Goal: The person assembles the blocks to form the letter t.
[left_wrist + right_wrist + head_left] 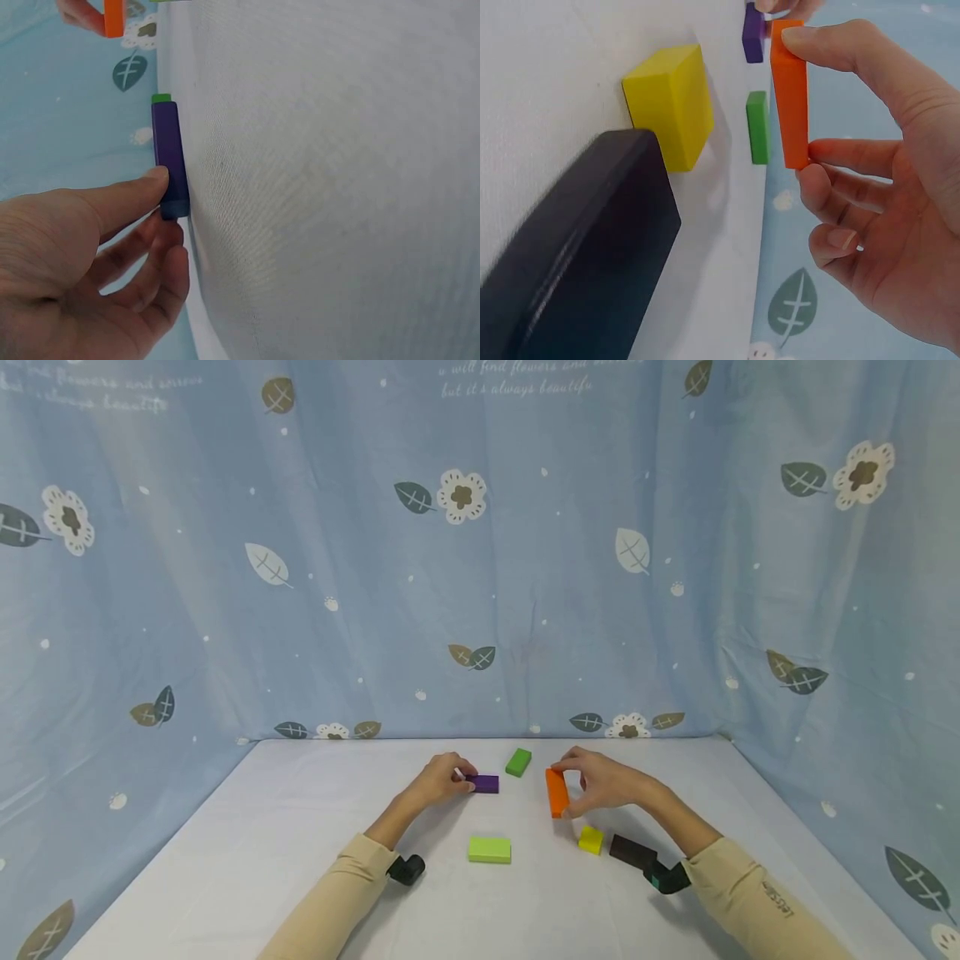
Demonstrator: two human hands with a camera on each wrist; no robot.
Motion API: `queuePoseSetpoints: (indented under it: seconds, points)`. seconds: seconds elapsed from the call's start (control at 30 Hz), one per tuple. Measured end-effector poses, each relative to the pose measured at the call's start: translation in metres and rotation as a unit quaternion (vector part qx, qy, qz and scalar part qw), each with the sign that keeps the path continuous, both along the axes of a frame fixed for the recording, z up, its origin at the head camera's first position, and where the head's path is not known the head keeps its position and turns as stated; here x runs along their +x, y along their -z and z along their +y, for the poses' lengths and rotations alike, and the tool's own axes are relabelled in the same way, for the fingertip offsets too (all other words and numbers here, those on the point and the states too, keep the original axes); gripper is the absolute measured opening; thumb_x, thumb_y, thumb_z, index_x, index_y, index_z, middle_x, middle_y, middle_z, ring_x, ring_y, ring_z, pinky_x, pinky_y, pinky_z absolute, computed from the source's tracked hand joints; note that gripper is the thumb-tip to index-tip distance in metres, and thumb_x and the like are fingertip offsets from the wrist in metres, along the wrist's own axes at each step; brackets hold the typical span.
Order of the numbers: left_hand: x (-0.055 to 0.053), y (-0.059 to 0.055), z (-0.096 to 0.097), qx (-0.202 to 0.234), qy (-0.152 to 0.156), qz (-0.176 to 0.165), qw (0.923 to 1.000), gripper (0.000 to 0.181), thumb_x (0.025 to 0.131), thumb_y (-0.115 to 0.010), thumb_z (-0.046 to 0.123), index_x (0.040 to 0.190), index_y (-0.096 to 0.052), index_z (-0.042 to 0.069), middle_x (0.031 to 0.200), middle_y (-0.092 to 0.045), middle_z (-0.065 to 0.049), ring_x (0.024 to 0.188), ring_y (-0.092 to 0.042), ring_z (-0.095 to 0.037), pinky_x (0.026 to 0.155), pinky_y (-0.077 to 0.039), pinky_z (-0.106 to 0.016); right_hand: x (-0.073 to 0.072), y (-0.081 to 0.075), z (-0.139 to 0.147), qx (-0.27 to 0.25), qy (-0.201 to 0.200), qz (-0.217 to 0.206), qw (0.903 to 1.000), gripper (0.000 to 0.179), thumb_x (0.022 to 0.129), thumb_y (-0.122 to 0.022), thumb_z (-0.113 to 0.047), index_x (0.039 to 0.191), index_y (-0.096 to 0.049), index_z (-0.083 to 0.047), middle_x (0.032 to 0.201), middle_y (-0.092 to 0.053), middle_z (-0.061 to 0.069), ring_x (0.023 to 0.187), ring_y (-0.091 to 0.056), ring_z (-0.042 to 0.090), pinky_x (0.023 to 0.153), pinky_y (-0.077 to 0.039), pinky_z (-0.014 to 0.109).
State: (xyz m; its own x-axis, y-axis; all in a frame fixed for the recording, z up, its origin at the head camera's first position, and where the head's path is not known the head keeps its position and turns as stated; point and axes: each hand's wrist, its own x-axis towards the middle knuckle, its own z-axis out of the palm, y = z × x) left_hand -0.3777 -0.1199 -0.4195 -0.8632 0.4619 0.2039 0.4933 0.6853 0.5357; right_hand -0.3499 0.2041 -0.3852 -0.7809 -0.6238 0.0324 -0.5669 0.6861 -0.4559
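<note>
An orange block [557, 793] is pinched lengthwise between the thumb and fingers of my right hand [603, 779]; the right wrist view shows this orange block [790, 97] held up off the table. My left hand [442, 778] grips the left end of a purple block [485, 784], thumb on its near side and fingers behind. In the left wrist view the purple block [170, 154] lies close along the white cloth. A green block [518, 762] lies between the two hands, a little farther back.
A lime-green block [490, 850] lies nearer on the white table [315, 810]. In front of the right hand are a yellow block [590, 840] and a black block [632, 852], partly behind the wrist camera [666, 877]. A blue patterned curtain [480, 610] hangs behind.
</note>
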Motion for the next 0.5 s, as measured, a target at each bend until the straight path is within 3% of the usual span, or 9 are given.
queuePoseSetpoints:
  seconds: [0.5]
  points:
    - [-0.002,0.003,0.0,-0.003,-0.008,-0.009,0.9999,0.023,0.087,-0.072,0.007,0.109,-0.073,0.003,0.102,-0.068,-0.011,0.079,-0.059,-0.013,0.067,-0.048,-0.024,0.004,0.003,-0.015,0.007,-0.02,-0.005,0.9998,0.071,0.075,-0.082,-0.042,0.133,-0.059,-0.009,0.126,-0.055,0.008,0.094,-0.057,0.029,0.072,-0.049,0.025]
